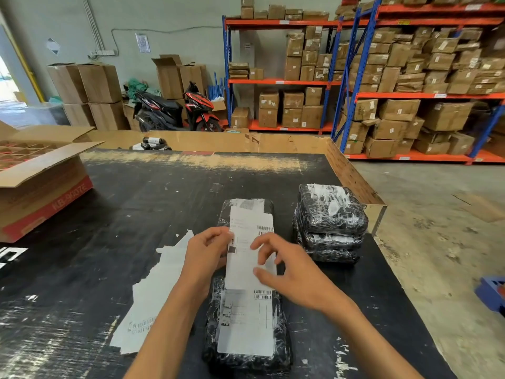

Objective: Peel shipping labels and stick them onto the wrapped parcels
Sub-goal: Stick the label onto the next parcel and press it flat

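A white shipping label [247, 250] is held above the black worktable [123, 214]. My left hand [203, 253] pinches its left edge, and my right hand [289, 266] grips its right edge with curled fingers. Under the label lies a black plastic-wrapped parcel [247, 207]. A nearer wrapped parcel [246, 329] carries a stuck-on label. To the right sits a stack of wrapped parcels [330, 222], the top one labelled. A pile of loose label sheets [155, 291] lies left of my left forearm.
An open cardboard box [41, 181] with a red band stands at the table's left. A cardboard wall [352, 173] borders the far and right edges. A motorbike [177, 108] and shelving full of cartons [410, 77] stand behind. A blue crate [492, 294] sits on the floor, right.
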